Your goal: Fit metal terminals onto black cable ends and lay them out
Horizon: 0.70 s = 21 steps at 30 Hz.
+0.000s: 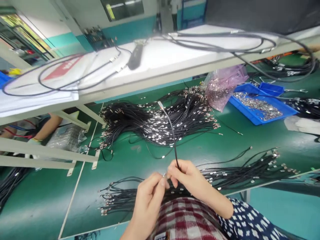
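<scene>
Close to my body, my right hand [186, 175] pinches a black cable [174, 143] near its lower end. The cable's upper part stands up and curves left, with a white label [160, 105] at its tip. My left hand [151, 195] meets the right one, thumb and forefinger closed on a small metal terminal [164, 176]; whether it is joined to the cable is hidden by the fingers. Beneath both hands lies a bundle of black cables [122, 196] along the front edge. Beyond is a larger heap of labelled black cables [135, 116].
A blue tray [260, 121] of small metal terminals and a pink plastic bag [222, 85] lie at the back right. Overhead runs a white shelf [160, 63] with looped cables and a dark-handled tool [136, 56]. Shelf legs [96, 160] stand left, near another person's arm [50, 126].
</scene>
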{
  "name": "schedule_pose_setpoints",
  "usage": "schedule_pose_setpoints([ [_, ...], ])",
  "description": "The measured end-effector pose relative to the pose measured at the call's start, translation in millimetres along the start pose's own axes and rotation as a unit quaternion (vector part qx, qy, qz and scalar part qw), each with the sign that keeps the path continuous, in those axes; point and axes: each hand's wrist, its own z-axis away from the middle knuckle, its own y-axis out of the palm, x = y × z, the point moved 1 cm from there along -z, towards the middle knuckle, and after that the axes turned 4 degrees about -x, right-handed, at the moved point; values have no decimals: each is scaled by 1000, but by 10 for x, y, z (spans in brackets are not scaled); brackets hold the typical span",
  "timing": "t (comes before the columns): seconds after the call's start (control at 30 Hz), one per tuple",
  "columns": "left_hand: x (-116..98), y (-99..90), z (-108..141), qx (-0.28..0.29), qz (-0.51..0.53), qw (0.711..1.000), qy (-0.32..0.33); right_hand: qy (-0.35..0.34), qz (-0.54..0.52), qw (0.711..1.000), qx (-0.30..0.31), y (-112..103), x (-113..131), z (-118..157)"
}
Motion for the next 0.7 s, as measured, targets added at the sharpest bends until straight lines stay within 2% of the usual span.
schedule_pose_setpoints([
  [0.1,-34,-145,-151,-66,146,986,-49,-10,-5,999,53,-35,-105,54],
  [0.23,-240,-310,-444,-117,290,949,-31,32,-10,990,139,-44,-242,208],
  [0.4,-411,-352,-672,-77,350,934,-13,63,42,979,187,-78,-360,392],
  [0.57,-431,-317,-645,-61,339,939,-9,102,24,964,246,-154,-358,417],
  [0.63,-434,-281,-596,-52,324,944,-24,101,27,974,203,-126,-242,375],
  [0.7,-441,-233,-536,-35,295,954,-33,65,57,992,96,-63,-69,308],
])
